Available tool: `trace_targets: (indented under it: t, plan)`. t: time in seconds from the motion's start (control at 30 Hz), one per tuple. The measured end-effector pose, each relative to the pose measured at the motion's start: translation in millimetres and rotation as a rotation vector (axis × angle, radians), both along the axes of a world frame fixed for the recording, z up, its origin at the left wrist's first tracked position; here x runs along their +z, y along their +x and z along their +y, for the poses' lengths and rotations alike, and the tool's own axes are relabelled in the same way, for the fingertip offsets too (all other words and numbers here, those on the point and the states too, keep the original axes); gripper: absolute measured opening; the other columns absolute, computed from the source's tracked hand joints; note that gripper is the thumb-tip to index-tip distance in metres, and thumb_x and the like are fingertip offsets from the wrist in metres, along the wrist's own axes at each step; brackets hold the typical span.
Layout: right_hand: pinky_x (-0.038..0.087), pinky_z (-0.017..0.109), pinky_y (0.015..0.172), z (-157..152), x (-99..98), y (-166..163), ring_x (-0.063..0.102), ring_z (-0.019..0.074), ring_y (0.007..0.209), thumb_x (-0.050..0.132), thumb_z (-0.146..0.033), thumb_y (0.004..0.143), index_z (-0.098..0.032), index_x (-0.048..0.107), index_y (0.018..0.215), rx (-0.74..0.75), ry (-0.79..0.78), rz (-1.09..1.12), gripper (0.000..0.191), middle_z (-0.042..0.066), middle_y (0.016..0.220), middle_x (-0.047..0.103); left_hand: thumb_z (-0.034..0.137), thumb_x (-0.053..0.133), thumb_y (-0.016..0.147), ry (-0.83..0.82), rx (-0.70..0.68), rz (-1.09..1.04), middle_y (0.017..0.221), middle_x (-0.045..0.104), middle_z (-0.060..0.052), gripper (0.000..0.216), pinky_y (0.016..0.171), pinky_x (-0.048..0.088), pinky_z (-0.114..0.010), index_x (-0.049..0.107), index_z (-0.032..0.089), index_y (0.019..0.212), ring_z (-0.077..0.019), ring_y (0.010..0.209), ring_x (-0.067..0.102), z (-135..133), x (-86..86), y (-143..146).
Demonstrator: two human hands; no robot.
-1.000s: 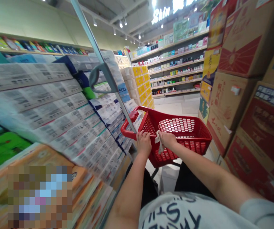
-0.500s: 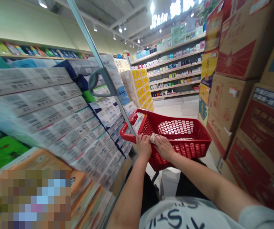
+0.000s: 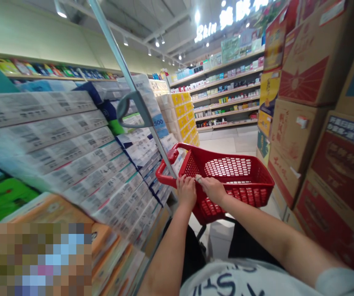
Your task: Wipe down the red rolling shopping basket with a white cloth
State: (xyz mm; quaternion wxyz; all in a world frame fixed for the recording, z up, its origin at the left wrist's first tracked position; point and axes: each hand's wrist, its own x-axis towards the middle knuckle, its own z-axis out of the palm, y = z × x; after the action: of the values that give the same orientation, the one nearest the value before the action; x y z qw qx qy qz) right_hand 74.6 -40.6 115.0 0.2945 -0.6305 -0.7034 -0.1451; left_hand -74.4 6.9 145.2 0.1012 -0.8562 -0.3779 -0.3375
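A red plastic shopping basket with lattice sides rests on a cart frame in front of me, and nothing is seen inside it. My left hand is closed over the near rim, close to the red handle bar. Beside it, my right hand pinches a small crumpled whitish cloth against the same rim. Most of the cloth is hidden by the fingers. A tall metal pole with a grey grip loop slants up past the handle end.
Stacked white paper packs line the left side, with orange packs lower down. Cardboard cartons rise close on the right. Ahead, pale floor tiles lead to stocked shelves.
My right fingers have shifted slightly over the cloth, so less of it shows. My left hand stays on the rim. The whole view has moved slightly.
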Motion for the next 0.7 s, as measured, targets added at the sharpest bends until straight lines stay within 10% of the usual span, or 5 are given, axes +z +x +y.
trace_targets:
  t: [0.7]
  plan:
    - [0.033,0.048,0.112,-5,-38.6,28,0.034,0.0259,0.137,0.043,-0.007,0.087,-0.018,0.051,0.135,0.207,0.208,-0.338,0.049,0.008,0.139,0.051,0.025,0.041,0.094,-0.025,0.01,0.005,0.114,0.065,-0.004,0.026,0.114,0.021,-0.049,0.064,0.024,0.107,-0.0261,0.125,0.044,6,2.9,0]
